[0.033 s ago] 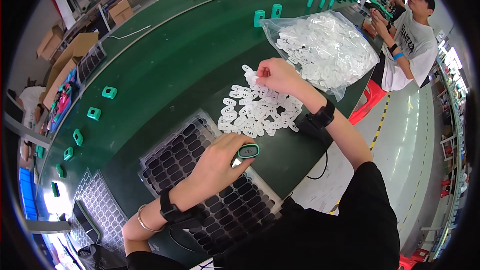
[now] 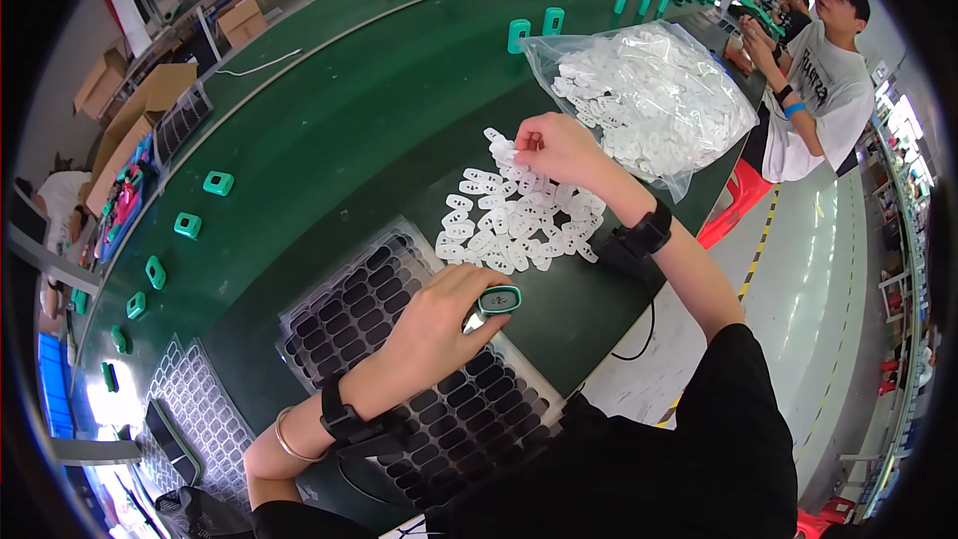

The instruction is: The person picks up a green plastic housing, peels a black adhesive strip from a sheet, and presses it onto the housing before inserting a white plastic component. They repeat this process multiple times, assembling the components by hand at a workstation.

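My left hand [image 2: 439,311] is closed round a small green-rimmed device [image 2: 500,299], whose dark grey oval face points up. It is above a black sheet of oval pads [image 2: 349,304] on the table. Beyond it lies a loose pile of white oval plastic pieces [image 2: 514,225] with small holes. My right hand [image 2: 554,147] reaches to the far end of this pile, thumb and fingers pinched on a white oval piece [image 2: 506,154] partly hidden by the fingertips.
A clear plastic bag [image 2: 669,105] full of white pieces lies beyond my right hand. Green device housings [image 2: 188,226] stand in a curved row along the green table [image 2: 299,150]. Clear pad sheets [image 2: 205,409] lie at left. A person [image 2: 823,70] works at far right.
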Available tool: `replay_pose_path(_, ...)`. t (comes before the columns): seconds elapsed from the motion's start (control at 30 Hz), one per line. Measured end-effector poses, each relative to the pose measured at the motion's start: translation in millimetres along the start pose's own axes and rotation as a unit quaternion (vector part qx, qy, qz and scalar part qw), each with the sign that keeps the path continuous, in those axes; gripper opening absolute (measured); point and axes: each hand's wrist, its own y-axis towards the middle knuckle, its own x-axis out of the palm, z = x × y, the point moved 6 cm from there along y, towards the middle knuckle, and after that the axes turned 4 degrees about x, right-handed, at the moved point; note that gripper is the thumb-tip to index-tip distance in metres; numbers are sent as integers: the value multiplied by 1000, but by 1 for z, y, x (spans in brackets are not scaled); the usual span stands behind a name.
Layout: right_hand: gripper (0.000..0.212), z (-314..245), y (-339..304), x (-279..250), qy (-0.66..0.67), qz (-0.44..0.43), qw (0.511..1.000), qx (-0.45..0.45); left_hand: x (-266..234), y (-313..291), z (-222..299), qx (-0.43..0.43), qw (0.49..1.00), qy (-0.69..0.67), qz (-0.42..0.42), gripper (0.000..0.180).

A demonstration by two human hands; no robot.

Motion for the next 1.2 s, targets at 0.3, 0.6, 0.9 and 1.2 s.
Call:
replay_pose_path(0.3,13,-75,-96,-30,209,7,971,-117,6,-7,-21,-68,993,-90,-27,31)
replay_pose_path(0.6,14,-111,-150,-3,16,26,970,-240,6,-9,-18,-82,994,-67,-30,34)
replay_pose_path(0.9,27,-113,-151,-16,-97,-11,952,-289,2,-1,-11,-84,995,-54,-30,34)
replay_pose_path(1.2,13,-120,-153,-5,-6,-22,934,-357,7,-16,-25,-124,992,-29,-15,35)
